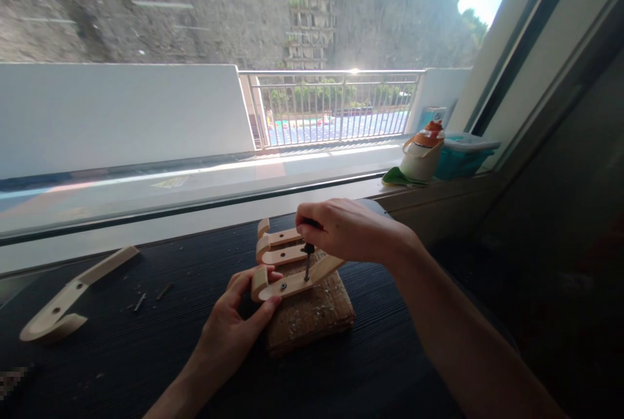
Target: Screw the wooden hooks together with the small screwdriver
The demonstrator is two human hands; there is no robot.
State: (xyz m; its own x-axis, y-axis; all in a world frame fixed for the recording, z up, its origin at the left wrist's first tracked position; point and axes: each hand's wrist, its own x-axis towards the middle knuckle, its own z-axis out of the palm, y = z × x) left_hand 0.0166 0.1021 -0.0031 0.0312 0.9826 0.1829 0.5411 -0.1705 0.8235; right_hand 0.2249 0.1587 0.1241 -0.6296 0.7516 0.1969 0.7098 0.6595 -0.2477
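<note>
My right hand [336, 227] is closed around the dark handle of a screwdriver [308, 263]. The screwdriver stands nearly upright, its tip at a hole in the nearest wooden hook [292, 286]. My left hand [244, 312] grips the curved end of that hook, thumb in front and fingers behind. A screw head [283, 286] shows in the hook's other hole. Beneath lies a rough brown wooden block [312, 315], speckled with pale bits. Two more pale hooks, a middle one [280, 255] and a far one [280, 238], lie side by side behind, partly covered by my right hand.
A loose wooden hook [58, 302] lies at left on the black table [170, 354]. Several screws [140, 302] are scattered near it. On the windowsill stand a white bottle with an orange top [422, 156] and a teal box [463, 158], beside a green item [400, 177].
</note>
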